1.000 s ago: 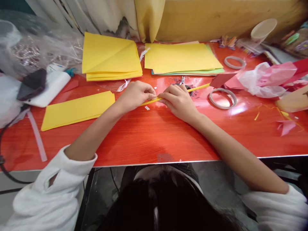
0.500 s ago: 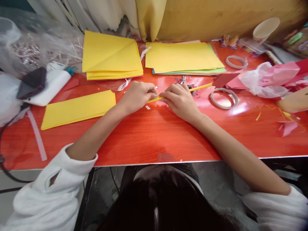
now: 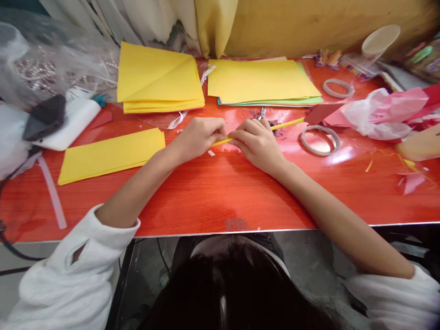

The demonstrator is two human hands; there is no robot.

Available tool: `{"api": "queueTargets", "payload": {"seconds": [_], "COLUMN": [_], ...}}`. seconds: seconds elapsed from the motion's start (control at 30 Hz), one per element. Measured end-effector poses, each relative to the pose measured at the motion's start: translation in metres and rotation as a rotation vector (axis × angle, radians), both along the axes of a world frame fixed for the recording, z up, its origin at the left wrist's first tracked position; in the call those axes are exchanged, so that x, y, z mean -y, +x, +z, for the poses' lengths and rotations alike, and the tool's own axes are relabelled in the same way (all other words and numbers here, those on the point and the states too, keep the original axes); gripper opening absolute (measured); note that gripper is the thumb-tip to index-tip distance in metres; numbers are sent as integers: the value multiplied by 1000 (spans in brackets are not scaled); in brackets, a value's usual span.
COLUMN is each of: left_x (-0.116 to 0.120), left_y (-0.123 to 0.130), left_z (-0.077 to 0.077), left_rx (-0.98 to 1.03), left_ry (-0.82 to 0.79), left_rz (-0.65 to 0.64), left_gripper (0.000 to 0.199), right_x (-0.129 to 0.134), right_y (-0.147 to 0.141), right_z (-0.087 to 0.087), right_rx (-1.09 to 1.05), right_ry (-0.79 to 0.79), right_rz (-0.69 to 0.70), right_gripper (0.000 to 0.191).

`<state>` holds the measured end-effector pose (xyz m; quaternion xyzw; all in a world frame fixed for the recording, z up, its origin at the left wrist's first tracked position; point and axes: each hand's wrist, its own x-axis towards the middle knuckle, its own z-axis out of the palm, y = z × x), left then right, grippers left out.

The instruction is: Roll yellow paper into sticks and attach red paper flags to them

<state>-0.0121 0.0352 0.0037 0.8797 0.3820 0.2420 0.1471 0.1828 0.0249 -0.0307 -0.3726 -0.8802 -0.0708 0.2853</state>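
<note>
A thin yellow paper stick point(image 3: 288, 123) slants across the middle of the red table, its far end up to the right. My left hand point(image 3: 202, 137) pinches the stick near its lower left end. Close beside it, my right hand point(image 3: 259, 144) has its fingers closed on the same stick, and the stick passes beneath that hand. Part of a small dark object point(image 3: 274, 128) shows behind my right hand, mostly covered. Left of my left hand lies a long folded stack of yellow paper point(image 3: 112, 156). A scrap of white paper point(image 3: 211, 153) rests just below the stick.
Two yellow paper stacks, one left point(image 3: 158, 78) and one right point(image 3: 257, 82), lie at the back. Rolls of tape, one near point(image 3: 320, 140) and one farther point(image 3: 338, 88), sit rightward. Pink paper point(image 3: 405, 107), a white cup point(image 3: 380, 41) and a black phone-like object point(image 3: 44, 117) flank the sides.
Both hands stay nearly in place on the yellow paper stick. Only a very slight shift of the left fingers shows; everything else looks the same.
</note>
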Motion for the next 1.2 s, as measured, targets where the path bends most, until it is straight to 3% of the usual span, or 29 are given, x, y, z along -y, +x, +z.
{"api": "queueTargets", "payload": {"seconds": [0.3, 0.6, 0.7, 0.87, 1.07, 1.2], "left_x": [-2, -2, -3, -2, -3, -5], "left_y": [0, -1, 1, 3, 2, -1], "left_z": [-3, 0, -1, -4, -4, -2], "left_rx": [66, 100, 66, 69, 72, 100], "left_ry": [-51, -155, -148, -84, -34, -123], "left_rz": [-51, 105, 123, 67, 136, 133], "left_gripper": [11, 24, 30, 18, 19, 36], "right_x": [0, 0, 1, 1, 3, 5], "right_y": [1, 0, 0, 0, -1, -1], "right_z": [1, 3, 4, 4, 8, 11], "right_rx": [7, -10, -6, -1, 10, 55], "right_ry": [22, 36, 34, 48, 62, 34], "right_rz": [-5, -15, -20, -14, -44, -72], "right_gripper": [23, 26, 24, 21, 19, 19]}}
